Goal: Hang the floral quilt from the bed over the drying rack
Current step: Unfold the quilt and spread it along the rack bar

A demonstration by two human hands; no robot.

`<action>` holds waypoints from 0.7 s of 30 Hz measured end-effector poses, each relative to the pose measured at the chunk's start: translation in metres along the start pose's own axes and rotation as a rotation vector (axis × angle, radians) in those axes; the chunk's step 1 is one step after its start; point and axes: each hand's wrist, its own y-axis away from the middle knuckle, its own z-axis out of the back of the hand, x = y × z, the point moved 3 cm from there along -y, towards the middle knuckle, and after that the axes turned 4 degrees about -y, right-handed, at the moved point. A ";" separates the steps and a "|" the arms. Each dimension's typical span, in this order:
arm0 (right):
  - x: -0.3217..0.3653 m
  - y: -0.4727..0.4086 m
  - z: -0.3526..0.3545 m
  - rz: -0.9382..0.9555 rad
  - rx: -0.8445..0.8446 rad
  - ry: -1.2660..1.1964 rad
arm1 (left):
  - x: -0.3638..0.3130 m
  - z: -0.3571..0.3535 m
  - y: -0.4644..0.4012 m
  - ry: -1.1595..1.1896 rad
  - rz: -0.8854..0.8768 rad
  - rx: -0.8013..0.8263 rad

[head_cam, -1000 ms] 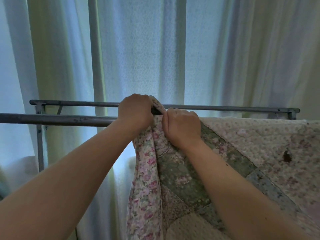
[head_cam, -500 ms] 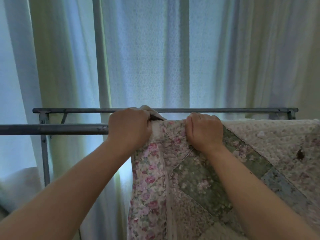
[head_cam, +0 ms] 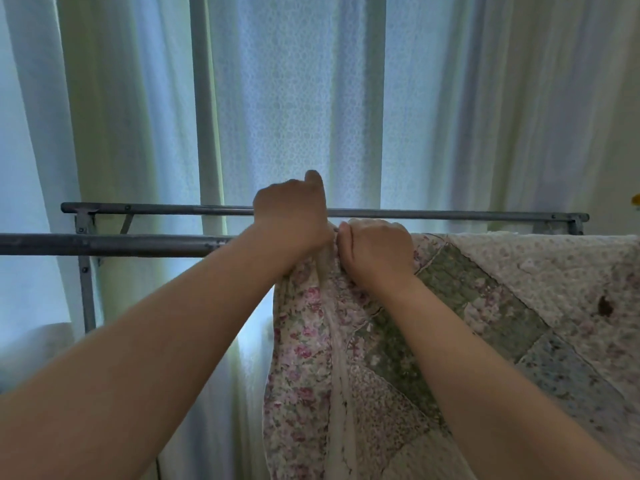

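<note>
The floral patchwork quilt [head_cam: 485, 306] hangs over the near bar of the grey metal drying rack [head_cam: 104, 244], covering the rack's right half and dropping toward me. My left hand [head_cam: 291, 213] grips the quilt's bunched left edge at the top of the near bar, knuckles toward me. Right beside it, my right hand [head_cam: 377, 247] grips the quilt's top fold, fingers curled into the fabric. The two hands almost touch. The bar under the quilt is hidden.
The rack's far bar [head_cam: 450, 214] runs behind the hands, with a vertical leg [head_cam: 88, 292] at the left. White and pale green curtains [head_cam: 298, 98] hang close behind the rack. The near bar's left half is bare.
My hands have come together again after spreading apart half a second ago. My left hand has risen slightly above the near bar, bunching the quilt's edge between the hands.
</note>
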 end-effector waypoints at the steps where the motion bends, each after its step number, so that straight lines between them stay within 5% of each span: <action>1: 0.000 0.001 0.001 0.002 -0.022 -0.015 | -0.002 -0.001 -0.009 -0.018 -0.001 0.098; 5: 0.000 0.005 0.001 0.000 -0.044 -0.041 | -0.016 -0.012 -0.037 -0.061 -0.014 0.358; 8: -0.003 0.007 0.001 0.005 -0.075 -0.057 | -0.016 -0.022 -0.044 -0.061 -0.015 0.405; 13: -0.003 0.006 0.000 0.014 -0.091 -0.046 | 0.000 -0.021 -0.040 0.004 0.019 0.245; 18: -0.004 0.008 -0.001 0.032 -0.096 -0.056 | 0.038 0.009 -0.021 0.049 0.159 -0.093; 21: -0.003 0.009 -0.001 0.040 -0.099 -0.037 | 0.052 0.005 0.002 0.075 0.181 -0.117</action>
